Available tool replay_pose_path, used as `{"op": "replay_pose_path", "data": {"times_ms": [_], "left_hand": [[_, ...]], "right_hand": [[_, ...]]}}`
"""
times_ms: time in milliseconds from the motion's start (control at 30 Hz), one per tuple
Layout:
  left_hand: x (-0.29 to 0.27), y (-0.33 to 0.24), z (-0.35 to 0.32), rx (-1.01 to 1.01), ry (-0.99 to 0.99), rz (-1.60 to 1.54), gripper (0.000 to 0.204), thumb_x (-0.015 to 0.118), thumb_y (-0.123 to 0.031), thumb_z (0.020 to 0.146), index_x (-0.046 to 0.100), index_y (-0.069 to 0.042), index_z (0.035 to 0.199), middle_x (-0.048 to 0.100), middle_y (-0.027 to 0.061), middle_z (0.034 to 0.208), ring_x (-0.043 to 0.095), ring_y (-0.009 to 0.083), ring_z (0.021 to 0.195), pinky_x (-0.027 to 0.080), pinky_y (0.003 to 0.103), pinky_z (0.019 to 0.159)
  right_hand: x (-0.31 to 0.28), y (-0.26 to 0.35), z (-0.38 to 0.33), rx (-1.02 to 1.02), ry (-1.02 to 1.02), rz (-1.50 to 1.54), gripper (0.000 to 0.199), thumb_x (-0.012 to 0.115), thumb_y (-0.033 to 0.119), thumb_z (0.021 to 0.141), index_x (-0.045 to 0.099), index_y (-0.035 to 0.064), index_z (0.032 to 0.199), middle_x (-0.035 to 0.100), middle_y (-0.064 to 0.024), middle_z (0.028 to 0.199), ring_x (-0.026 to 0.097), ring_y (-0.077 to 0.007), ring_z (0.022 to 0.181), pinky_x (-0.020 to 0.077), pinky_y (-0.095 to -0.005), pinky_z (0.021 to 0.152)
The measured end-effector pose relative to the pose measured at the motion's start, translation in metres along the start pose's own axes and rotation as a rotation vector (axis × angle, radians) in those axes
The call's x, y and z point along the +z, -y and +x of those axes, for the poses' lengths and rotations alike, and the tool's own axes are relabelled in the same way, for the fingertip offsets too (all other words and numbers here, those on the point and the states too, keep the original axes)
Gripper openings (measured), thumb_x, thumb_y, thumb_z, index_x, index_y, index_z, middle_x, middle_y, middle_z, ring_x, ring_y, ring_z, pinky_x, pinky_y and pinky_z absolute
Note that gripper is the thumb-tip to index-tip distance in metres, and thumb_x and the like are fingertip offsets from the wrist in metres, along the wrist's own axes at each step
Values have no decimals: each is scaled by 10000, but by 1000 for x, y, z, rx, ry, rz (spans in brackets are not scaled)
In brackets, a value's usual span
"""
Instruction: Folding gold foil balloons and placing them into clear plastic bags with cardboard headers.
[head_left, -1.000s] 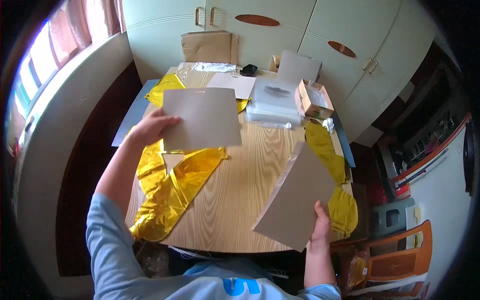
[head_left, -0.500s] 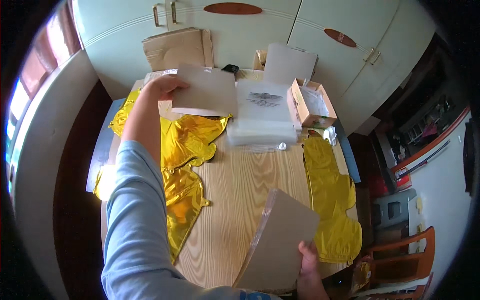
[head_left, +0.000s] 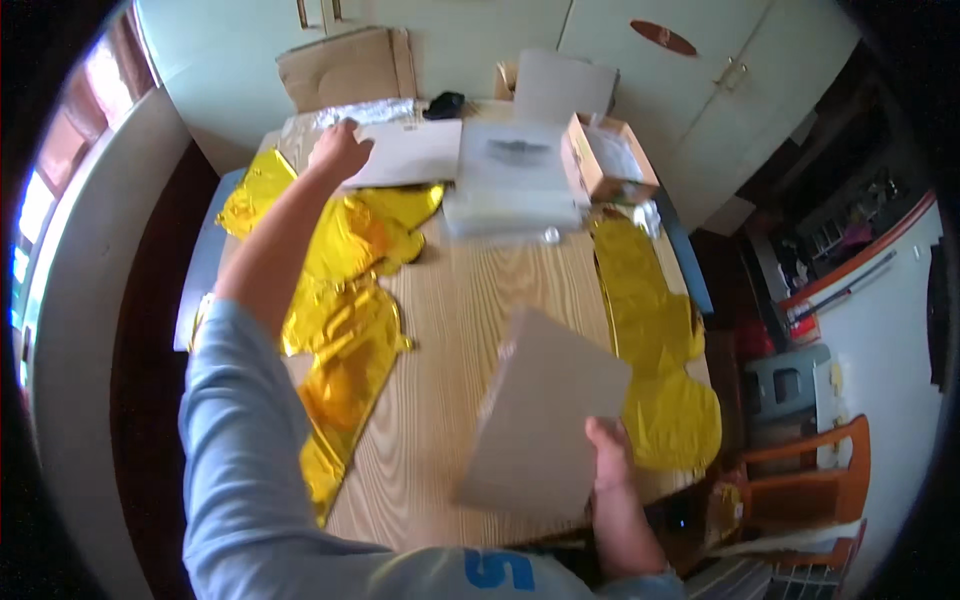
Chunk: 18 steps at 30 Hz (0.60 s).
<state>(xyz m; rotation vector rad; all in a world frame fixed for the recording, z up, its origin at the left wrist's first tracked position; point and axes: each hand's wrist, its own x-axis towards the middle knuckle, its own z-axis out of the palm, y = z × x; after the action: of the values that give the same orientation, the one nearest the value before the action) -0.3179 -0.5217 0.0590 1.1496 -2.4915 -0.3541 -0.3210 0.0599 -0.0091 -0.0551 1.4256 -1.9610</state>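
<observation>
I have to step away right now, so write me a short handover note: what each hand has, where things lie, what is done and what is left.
Left hand: stretched to the far end of the table, grip on a pale cardboard sheet lying among the gold foil balloons.
Right hand: holds a grey-brown cardboard sheet by its lower edge, tilted above the near table edge.
Stack of clear bags and open small box sit at the far end.
Done: one sheet at the far end. Left: the sheet in the right hand.

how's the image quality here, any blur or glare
Head view: the card in the right hand is smeared by motion, the clear packets look soft, the gold foil glares, the window is blown out, and table edges bow from fisheye.
</observation>
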Motion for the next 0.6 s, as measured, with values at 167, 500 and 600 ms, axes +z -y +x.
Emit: {"op": "replay_pose_path", "data": {"times_ms": [167, 500, 600], "left_hand": [[-71, -91, -237, 73, 972, -1149, 449, 591, -388, 977, 595, -19, 1233, 659, 93, 1092, 669, 209, 951, 539, 346, 884], [-104, -95, -481, -217, 1223, -1993, 191, 611, -205, 984, 656, -57, 1097, 694, 39, 1005, 676, 145, 919, 561, 322, 847], [-109, -95, -511, -182, 1057, -1888, 188, 604, -191, 988, 652, -35, 1082, 691, 50, 1006, 675, 146, 915, 563, 321, 846]], "right_hand": [[14, 17, -17, -157, 169, 69, 584, 736, 256, 855, 506, 20, 1337, 608, -95, 1227, 591, -228, 1118, 480, -365, 955], [12, -11, -97, -69, 405, 247, 729, 810, 294, 791, 458, 22, 1369, 594, -101, 1251, 591, -242, 1131, 489, -396, 957], [-3, -37, -115, -101, 464, 247, 630, 697, 309, 901, 431, 38, 1404, 580, -102, 1297, 585, -249, 1177, 490, -389, 989]]}}
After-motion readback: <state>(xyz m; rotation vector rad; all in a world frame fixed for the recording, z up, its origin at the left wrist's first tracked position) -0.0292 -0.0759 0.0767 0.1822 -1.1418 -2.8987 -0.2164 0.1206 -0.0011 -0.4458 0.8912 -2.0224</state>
